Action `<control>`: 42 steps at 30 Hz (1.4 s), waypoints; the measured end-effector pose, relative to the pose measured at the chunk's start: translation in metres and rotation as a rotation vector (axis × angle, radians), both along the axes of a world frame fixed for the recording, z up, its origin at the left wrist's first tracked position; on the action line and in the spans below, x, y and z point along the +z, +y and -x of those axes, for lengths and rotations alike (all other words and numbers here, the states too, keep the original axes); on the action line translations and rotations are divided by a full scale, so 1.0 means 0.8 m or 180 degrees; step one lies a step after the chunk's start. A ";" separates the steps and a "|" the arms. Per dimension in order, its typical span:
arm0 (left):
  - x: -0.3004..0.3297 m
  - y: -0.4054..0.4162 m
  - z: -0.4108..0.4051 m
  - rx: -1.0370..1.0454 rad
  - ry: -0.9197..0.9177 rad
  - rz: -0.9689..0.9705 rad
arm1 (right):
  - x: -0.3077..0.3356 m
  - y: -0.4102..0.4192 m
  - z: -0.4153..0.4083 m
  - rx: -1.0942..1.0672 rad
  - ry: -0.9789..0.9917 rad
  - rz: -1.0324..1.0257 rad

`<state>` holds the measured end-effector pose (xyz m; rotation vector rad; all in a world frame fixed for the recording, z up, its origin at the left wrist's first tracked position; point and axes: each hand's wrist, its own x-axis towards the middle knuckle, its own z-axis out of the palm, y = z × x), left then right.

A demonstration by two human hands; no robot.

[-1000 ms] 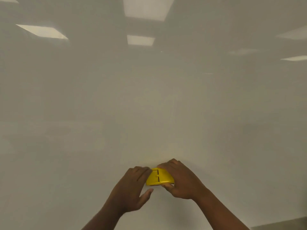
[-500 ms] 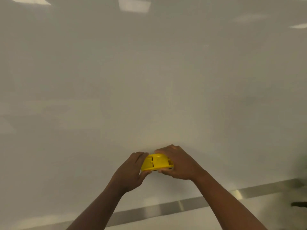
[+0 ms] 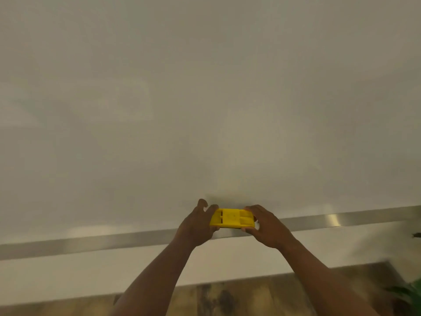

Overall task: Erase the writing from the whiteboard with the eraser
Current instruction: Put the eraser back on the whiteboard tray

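A yellow eraser [image 3: 232,218] is held flat against the lower part of the whiteboard [image 3: 205,110], just above its metal bottom rail [image 3: 91,244]. My left hand [image 3: 197,224] grips the eraser's left end. My right hand [image 3: 267,226] grips its right end. The board's surface fills most of the view and shows no writing, only faint reflections and smudges.
Below the rail runs a strip of white wall [image 3: 68,277], then a wooden floor [image 3: 227,297]. Green plant leaves [image 3: 407,293] poke in at the bottom right corner.
Both hands have slid the eraser down the board toward the bottom rail, and my view has tilted down, bringing the rail, wall and floor into sight.
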<state>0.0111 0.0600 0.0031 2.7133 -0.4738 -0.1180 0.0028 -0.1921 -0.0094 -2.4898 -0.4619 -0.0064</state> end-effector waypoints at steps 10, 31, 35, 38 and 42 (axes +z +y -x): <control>-0.105 -0.031 -0.017 0.0451 0.0402 -0.0527 | -0.093 0.009 -0.025 -0.0266 0.0350 0.0548; -0.157 -0.029 -0.032 0.0432 0.0379 -0.0690 | -0.138 0.016 -0.045 -0.0277 0.0423 0.1014; -0.132 -0.025 -0.029 0.0302 0.0114 -0.0993 | -0.112 0.017 -0.043 -0.0186 -0.0097 0.1473; -0.107 -0.022 -0.028 0.0261 -0.0241 -0.1022 | -0.079 0.016 -0.039 -0.0180 -0.0723 0.1518; -0.044 -0.019 -0.029 0.0068 -0.1331 -0.0711 | -0.019 0.012 -0.047 -0.0154 -0.1800 0.1018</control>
